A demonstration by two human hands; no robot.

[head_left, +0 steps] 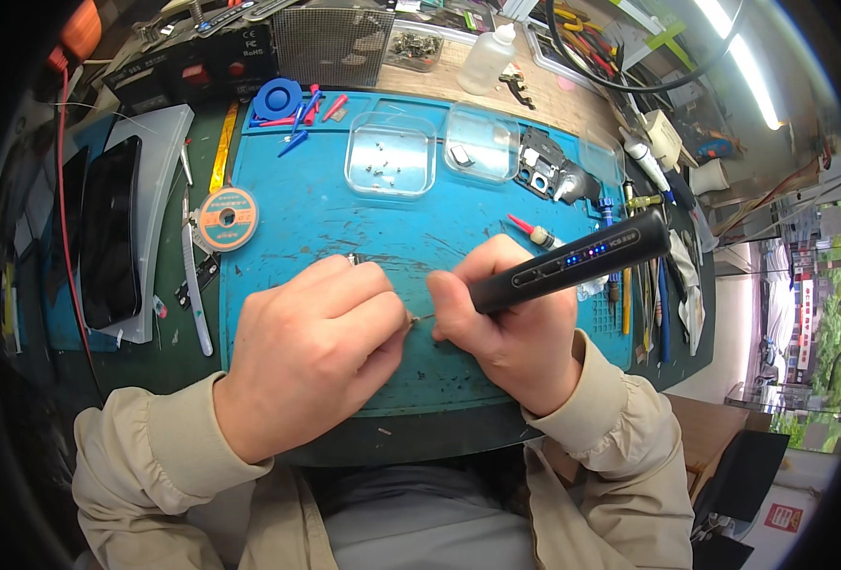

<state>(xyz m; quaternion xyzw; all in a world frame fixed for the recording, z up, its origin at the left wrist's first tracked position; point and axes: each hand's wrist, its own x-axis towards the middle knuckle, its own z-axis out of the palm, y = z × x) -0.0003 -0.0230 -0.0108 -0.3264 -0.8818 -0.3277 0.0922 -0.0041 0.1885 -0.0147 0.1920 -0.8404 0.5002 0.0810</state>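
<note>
My right hand (515, 332) grips a black pen-shaped electric tool (572, 261) with small blue lights along its body. Its thin tip points left, close to the fingertips of my left hand (311, 342). Those fingers are closed in a pinch above the blue work mat (297, 209). Something small shows at their tips and a bit of metal behind the knuckles, but what I hold there is mostly hidden.
Clear plastic trays (390, 185) hold tiny screws and small parts at the mat's far side. Beside them lies a black phone module (548, 171). To the left are a solder-wire spool (246, 236), a metal spatula (197, 299) and a dark phone (112, 228). A bottle (487, 65) stands behind.
</note>
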